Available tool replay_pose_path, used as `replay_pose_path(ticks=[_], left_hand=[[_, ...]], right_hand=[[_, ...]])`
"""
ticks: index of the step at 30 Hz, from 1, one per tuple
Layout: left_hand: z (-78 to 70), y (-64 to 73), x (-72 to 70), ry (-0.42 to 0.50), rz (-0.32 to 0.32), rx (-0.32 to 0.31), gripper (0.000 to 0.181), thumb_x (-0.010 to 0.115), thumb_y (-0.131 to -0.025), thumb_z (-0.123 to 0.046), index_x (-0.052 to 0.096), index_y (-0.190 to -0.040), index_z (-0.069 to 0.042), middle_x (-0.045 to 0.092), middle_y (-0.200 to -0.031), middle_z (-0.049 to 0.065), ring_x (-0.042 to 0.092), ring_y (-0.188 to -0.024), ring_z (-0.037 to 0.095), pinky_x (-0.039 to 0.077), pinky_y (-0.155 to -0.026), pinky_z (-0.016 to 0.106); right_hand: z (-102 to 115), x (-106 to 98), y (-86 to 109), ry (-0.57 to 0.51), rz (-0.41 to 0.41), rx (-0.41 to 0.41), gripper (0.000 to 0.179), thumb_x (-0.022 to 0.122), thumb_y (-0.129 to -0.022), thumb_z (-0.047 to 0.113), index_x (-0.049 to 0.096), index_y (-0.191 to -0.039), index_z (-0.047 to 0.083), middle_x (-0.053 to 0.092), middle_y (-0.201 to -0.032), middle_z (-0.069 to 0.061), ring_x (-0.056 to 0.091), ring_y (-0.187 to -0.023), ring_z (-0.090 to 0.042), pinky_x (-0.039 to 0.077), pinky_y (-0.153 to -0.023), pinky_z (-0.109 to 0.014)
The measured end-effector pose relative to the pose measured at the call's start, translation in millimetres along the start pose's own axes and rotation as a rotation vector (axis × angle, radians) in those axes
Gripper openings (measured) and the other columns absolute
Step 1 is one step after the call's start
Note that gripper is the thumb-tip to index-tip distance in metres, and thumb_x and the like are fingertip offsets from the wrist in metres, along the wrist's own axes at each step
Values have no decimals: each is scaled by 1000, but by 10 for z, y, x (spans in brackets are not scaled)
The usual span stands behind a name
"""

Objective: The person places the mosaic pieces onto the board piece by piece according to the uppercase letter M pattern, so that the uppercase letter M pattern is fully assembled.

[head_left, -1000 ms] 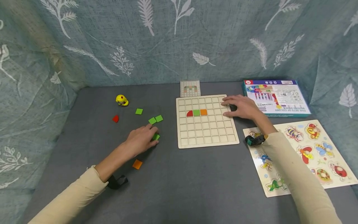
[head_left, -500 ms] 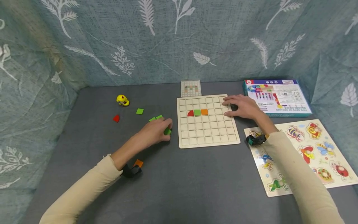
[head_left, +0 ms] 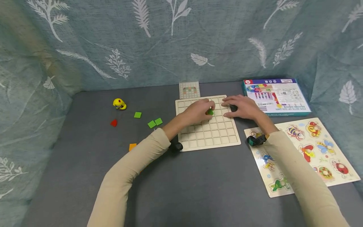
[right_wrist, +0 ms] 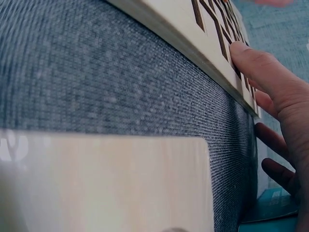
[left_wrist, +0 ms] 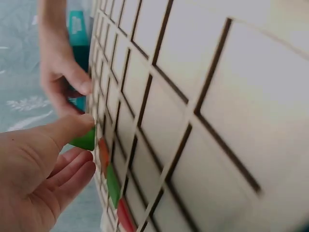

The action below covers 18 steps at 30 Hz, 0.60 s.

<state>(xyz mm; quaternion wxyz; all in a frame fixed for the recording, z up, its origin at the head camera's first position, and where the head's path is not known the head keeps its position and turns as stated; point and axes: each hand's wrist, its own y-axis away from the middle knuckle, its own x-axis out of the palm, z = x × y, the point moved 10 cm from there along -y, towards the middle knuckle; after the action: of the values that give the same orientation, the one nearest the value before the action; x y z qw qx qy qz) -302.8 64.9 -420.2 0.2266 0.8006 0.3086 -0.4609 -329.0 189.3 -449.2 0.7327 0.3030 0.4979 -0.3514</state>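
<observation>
Over the pale wooden grid board [head_left: 210,135], my left hand [head_left: 195,113] pinches a small green tile [left_wrist: 86,140] between thumb and fingers. In the left wrist view, an orange tile [left_wrist: 104,154], another green tile [left_wrist: 113,185] and a red tile [left_wrist: 125,216] lie in a row of cells, with the held tile close by the orange one. My left hand hides most of that row in the head view. My right hand [head_left: 243,106] rests its fingertips on the board's right edge, and the right wrist view has its thumb [right_wrist: 263,67] on the border.
Left of the board lie loose green tiles [head_left: 137,114], a red piece [head_left: 114,123] and an orange tile [head_left: 132,147] partly behind my sleeve. A yellow toy [head_left: 119,104] sits farther back. A pattern card [head_left: 189,90], a box [head_left: 276,97] and an insect puzzle [head_left: 307,151] surround the board.
My left hand has carried the green tile rightward from among the loose tiles to above the board. The right hand stays at the board's edge. The head view has shifted slightly.
</observation>
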Motion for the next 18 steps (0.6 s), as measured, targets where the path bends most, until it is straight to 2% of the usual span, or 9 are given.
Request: replay_pose_path(ticks=[5,12,18], left_hand=[[9,-84,45,-30,-12,-9,24,65,-93,-19,60,-114,-9,61,-104,6,57,-86,15,48,-75,27],[25,-111,41,-40,5,1,22,68,-92,-21,63,-111,-11,64,-106,5,59,-92,15,50,-80,28],[20,-104,35,-37,10,28,20,70,-90,-20,63,-107,-11,65,-104,3,58,-90,14,49,-79,29]], right_hand=[[7,25,-20,6,1,9,54,68,-88,45,60,-133,17,48,-147,-8,44,-132,-37,39,-103,-54],[-6,-4,-13,9,10,15,55,67,-88,47,60,-133,18,48,-148,-7,44,-133,-36,39,-103,-55],[-17,-7,-12,-5,14,17,55,68,-87,45,60,-134,18,47,-148,-7,43,-133,-36,38,-104,-55]])
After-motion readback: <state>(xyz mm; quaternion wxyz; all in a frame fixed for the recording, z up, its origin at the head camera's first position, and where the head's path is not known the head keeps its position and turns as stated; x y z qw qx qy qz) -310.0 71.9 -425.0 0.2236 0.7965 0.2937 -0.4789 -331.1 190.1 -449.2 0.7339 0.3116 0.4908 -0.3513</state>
